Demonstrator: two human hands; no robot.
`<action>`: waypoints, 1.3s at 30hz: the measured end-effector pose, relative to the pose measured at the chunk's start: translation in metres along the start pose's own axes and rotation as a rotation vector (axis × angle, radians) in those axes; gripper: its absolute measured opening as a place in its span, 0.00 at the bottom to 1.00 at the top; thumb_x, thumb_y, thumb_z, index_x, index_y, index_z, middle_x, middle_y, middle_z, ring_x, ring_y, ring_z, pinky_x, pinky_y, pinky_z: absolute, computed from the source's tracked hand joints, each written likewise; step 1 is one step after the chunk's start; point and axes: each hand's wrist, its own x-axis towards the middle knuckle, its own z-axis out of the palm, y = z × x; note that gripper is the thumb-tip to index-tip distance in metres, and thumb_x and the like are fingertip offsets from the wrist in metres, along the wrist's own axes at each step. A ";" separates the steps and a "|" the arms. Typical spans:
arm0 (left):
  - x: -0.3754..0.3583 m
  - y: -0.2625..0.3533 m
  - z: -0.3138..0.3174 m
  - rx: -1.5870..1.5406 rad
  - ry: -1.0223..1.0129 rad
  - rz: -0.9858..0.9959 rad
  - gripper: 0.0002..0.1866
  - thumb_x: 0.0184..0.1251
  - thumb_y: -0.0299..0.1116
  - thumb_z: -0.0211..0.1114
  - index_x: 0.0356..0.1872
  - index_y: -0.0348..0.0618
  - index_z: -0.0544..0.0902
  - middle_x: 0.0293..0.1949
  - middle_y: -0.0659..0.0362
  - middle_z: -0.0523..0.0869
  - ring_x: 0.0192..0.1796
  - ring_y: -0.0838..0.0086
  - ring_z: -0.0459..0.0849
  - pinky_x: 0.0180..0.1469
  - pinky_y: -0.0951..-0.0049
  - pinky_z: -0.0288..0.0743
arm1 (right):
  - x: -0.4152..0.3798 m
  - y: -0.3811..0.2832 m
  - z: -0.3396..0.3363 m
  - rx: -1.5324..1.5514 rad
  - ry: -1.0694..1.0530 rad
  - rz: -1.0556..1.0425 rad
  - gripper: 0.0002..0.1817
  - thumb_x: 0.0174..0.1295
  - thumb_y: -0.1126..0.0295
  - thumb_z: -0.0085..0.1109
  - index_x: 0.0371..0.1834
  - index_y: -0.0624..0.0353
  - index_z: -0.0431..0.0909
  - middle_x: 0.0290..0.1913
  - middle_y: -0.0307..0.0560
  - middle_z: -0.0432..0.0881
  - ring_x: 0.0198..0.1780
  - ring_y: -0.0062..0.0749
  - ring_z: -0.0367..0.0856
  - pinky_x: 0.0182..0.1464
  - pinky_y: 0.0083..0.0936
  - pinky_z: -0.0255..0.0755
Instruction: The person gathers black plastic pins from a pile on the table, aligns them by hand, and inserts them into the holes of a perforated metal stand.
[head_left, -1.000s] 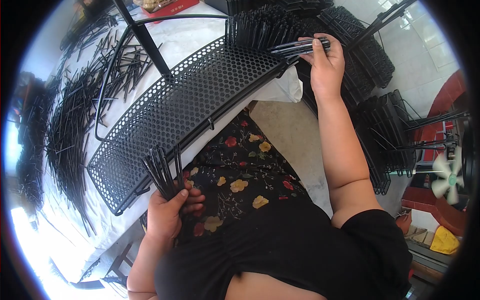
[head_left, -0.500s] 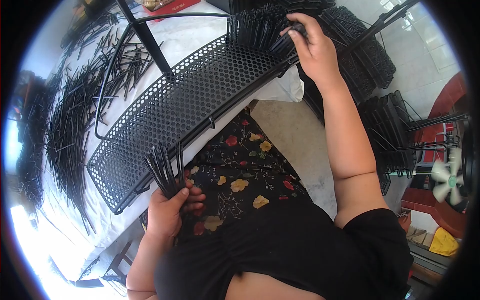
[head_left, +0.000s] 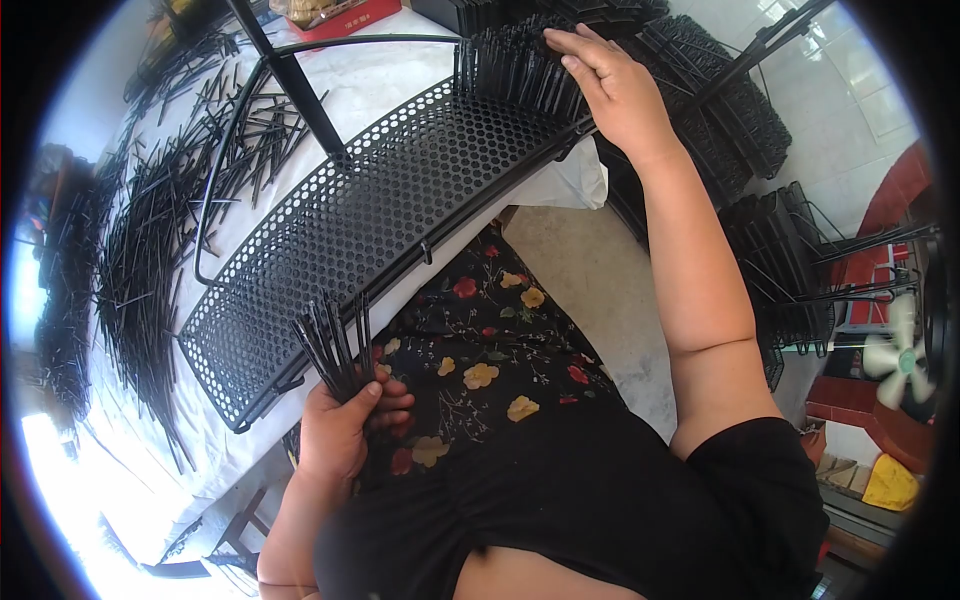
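A curved black rack with a perforated mesh panel (head_left: pixel 370 210) lies across the table edge in front of me. Closely packed black sticks (head_left: pixel 505 75) stand upright at its far right end. My right hand (head_left: pixel 622 100) is at the right side of that pack, fingers stretched out over the stick tops; whether the palm touches them is hard to see. Low at the near left corner of the rack, my left hand (head_left: pixel 340 425) grips a loose bundle of thin black sticks (head_left: pixel 330 345), their ends fanning upward.
Many loose black sticks (head_left: pixel 150 290) are heaped on the white-covered table (head_left: pixel 365 75) at left. A black post (head_left: pixel 300 95) rises from the rack. A red box (head_left: pixel 345 18) sits at the back. Stacked black racks (head_left: pixel 720 120) and a fan (head_left: pixel 897 362) are at right.
My right hand has gone from pinching dark sticks at the pack's right edge to fingers extended over the tops, slightly left. The left hand keeps its bundle nearly still.
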 end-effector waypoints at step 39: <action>0.001 0.014 -0.003 -0.292 0.017 0.079 0.14 0.72 0.30 0.60 0.54 0.36 0.77 0.38 0.53 0.85 0.34 0.70 0.83 0.27 0.75 0.74 | 0.016 -0.052 0.009 0.321 0.482 0.079 0.15 0.62 0.78 0.64 0.52 0.56 0.82 0.35 0.38 0.84 0.37 0.16 0.80 0.44 0.16 0.74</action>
